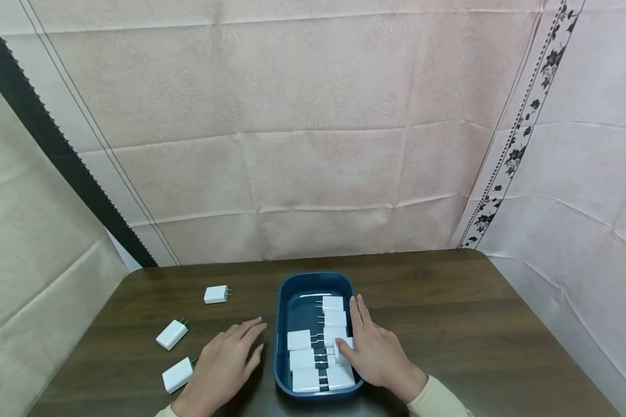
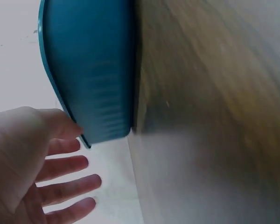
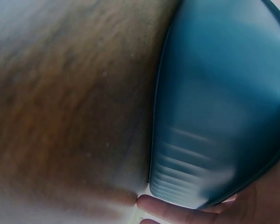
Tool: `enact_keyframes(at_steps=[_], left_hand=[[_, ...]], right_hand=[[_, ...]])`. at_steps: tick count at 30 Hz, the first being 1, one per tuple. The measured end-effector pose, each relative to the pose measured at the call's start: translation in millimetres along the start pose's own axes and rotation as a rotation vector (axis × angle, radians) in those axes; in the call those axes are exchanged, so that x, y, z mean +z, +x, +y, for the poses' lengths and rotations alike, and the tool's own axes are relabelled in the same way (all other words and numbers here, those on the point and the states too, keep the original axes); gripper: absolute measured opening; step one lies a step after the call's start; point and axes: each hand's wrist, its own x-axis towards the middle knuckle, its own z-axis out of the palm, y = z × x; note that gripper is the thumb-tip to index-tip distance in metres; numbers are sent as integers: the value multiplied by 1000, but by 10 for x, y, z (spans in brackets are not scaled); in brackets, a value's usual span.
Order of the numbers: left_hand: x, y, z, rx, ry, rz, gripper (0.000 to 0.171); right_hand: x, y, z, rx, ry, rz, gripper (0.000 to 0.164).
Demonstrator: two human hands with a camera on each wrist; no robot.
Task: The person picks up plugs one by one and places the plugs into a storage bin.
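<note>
A dark blue tray (image 1: pixel 298 289) stands on the table with white plug chargers in two columns. On the left are three chargers (image 1: pixel 305 380); on the right are several, including one charger (image 1: pixel 339 379) at the near end. My right hand (image 1: pixel 378 354) lies over the tray's right rim, its fingers straight along that side. Its thumb reaches inside, across an upper charger. Just left of the tray hovers my left hand (image 1: pixel 223 364), fingers loosely extended with nothing in them. The left wrist view shows its thumb overlapping the tray's rim (image 2: pixel 53 84).
Three loose chargers lie on the brown table (image 1: pixel 448 307) at the left: a far charger (image 1: pixel 216 294), a middle charger (image 1: pixel 171 334), and a near charger (image 1: pixel 178 375) beside my left wrist. A pale cloth (image 1: pixel 318 162) hangs behind the table.
</note>
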Motion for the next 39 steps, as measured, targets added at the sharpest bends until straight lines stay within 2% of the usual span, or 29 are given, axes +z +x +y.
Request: enact_keyframes(at_steps=[8,13,20,26,34,39], left_hand=[[-67,-17,-198,-34,37,-126,44],[-191,-29,-363,-77,40,-246,52],[-328,-98,-604,-116,40,-326,64],[-340,-109,-718,-168,29,-394,73],[-312,-138,-814,-201,0,-469,82],[-302,-141,-867,-234,-24,-523,82]], right_hand=[[-16,2,-6,2,4,-14,89],[-8,-1,-5,2,3,-11,89],[-5,-1,-2,0,3,-5,89],[-3,0,5,4,8,-7,89],[-1,1,8,-1,13,-9,88],[-1,1,10,-2,16,-8,88]])
